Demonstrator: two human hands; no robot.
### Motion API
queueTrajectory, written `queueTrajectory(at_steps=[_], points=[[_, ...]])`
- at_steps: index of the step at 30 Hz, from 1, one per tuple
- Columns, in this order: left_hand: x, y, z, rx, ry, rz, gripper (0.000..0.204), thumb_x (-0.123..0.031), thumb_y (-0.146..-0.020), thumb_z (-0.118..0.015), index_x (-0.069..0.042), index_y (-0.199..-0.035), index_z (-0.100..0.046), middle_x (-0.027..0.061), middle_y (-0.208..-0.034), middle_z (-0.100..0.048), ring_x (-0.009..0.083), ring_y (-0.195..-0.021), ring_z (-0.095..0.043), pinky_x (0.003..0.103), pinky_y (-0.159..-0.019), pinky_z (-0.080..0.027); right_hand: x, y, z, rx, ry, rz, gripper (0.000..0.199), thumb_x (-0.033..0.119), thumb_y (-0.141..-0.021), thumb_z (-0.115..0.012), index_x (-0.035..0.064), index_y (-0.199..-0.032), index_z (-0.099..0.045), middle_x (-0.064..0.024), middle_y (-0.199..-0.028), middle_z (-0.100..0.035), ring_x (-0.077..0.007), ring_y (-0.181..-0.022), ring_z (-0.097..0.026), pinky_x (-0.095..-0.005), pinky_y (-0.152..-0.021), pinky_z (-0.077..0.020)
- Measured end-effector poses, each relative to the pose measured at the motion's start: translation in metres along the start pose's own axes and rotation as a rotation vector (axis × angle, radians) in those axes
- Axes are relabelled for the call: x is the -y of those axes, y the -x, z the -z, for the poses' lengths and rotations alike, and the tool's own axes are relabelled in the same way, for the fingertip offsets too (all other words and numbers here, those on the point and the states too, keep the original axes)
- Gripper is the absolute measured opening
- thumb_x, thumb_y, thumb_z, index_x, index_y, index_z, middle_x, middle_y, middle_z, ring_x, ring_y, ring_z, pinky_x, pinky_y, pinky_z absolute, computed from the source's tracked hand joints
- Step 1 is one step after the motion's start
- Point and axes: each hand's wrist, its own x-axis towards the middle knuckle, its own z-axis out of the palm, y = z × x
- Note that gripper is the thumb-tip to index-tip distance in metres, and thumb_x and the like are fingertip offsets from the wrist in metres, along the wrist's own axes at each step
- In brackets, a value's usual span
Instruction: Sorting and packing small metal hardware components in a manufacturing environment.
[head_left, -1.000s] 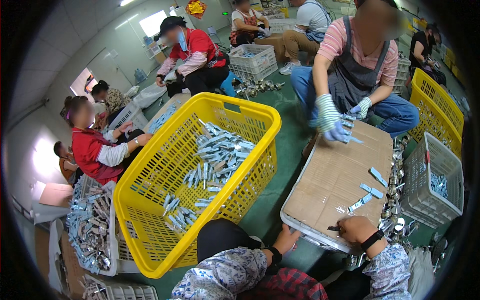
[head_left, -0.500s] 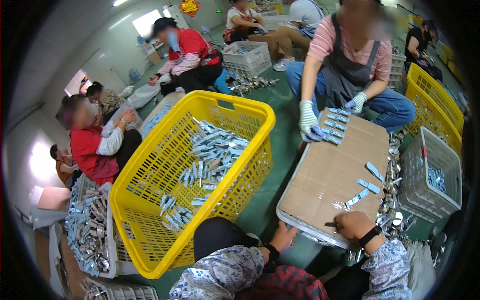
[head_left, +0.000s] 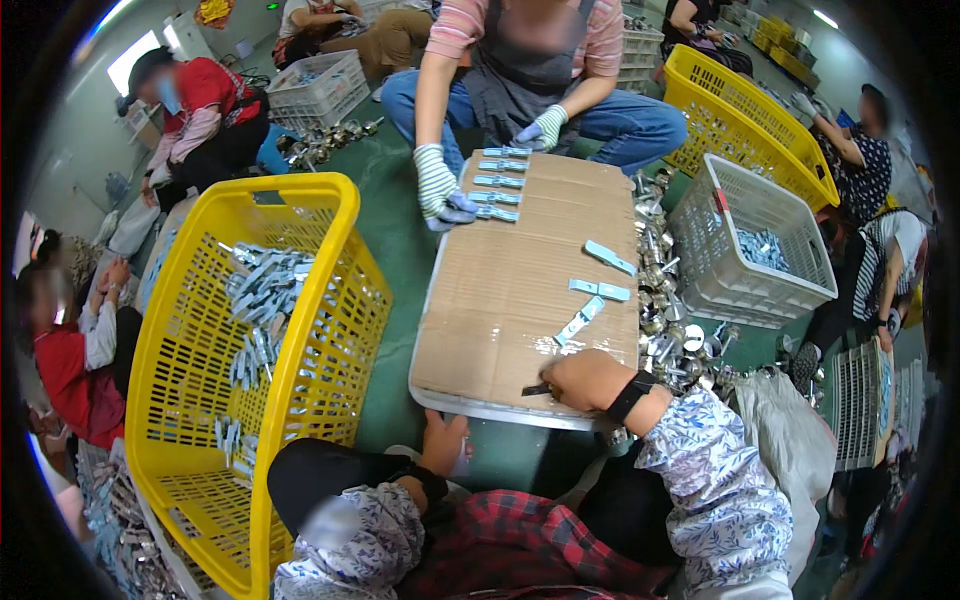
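My right hand (head_left: 585,380) is closed, pinching a small dark flat piece (head_left: 537,390) against the near part of a cardboard-topped board (head_left: 490,330). At the board's near left corner is my left hand (head_left: 443,443), thumb and finger apart, fingertips by the rim; its other fingers are partly hidden. Three loose light-blue slim pieces with metal parts lie beyond my right hand, the closest a slanted blue piece (head_left: 580,320). A row of several blue pieces (head_left: 498,181) lies at the far left of the board, beside a co-worker's striped-gloved hand (head_left: 440,190).
A yellow basket (head_left: 350,270) holding blue pieces stands left of the board. Shiny metal parts (head_left: 680,330) are heaped along its right side, near a grey crate (head_left: 750,290) and a pale sack (head_left: 780,420). A co-worker sits across the board; others sit around.
The view has swung right, so the board and basket sit further left in it. Both my hands keep about the same places at the board. The co-worker's hands stay by the row.
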Motion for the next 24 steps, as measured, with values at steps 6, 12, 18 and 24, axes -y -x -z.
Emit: queueTrajectory(at_steps=[6, 12, 18, 24], points=[[-0.012, 0.008, -0.010, -0.034, -0.003, 0.069, 0.049, -0.013, -0.078, -0.047, -0.015, -0.119, -0.020, 0.0090, -0.072, -0.045, 0.0167, -0.047, -0.045, 0.030, -0.038, -0.039, -0.002, 0.003, -0.005, -0.069, -0.006, 0.022, 0.014, 0.010, -0.070, -0.054, 0.0048, -0.081, -0.061, -0.0150, -0.080, -0.061, -0.0322, -0.078, -0.060, -0.0400, -0.065, -0.0475], [-0.010, 0.007, -0.011, -0.019, 0.123, 0.111, 0.047, -0.012, -0.078, -0.047, -0.018, -0.118, -0.023, 0.0049, -0.071, -0.043, 0.0135, -0.047, -0.042, 0.028, -0.038, -0.038, -0.010, -0.005, -0.016, -0.071, 0.018, 0.002, 0.013, 0.011, -0.071, -0.054, 0.0050, -0.075, -0.064, -0.0161, -0.075, -0.062, -0.0326, -0.072, -0.061, -0.0413, -0.063, -0.0480], [-0.031, 0.017, -0.026, -0.066, -0.012, 0.014, 0.047, -0.018, -0.083, -0.049, -0.015, -0.124, -0.027, 0.0031, -0.069, -0.045, 0.0125, -0.047, -0.041, 0.024, -0.037, -0.034, -0.010, -0.012, -0.017, -0.039, 0.035, 0.007, 0.013, 0.014, -0.069, -0.057, 0.0073, -0.077, -0.064, -0.0137, -0.076, -0.062, -0.0310, -0.074, -0.061, -0.0409, -0.063, -0.0480], [-0.008, 0.002, -0.015, -0.079, -0.009, -0.179, 0.044, -0.017, -0.083, -0.047, -0.012, -0.122, -0.029, 0.0035, -0.067, -0.045, 0.0131, -0.046, -0.040, 0.025, -0.036, -0.033, -0.014, -0.017, -0.022, 0.001, 0.023, -0.050, 0.017, 0.015, -0.065, -0.060, 0.0108, -0.080, -0.066, -0.0107, -0.077, -0.063, -0.0291, -0.076, -0.061, -0.0388, -0.065, -0.0478]])
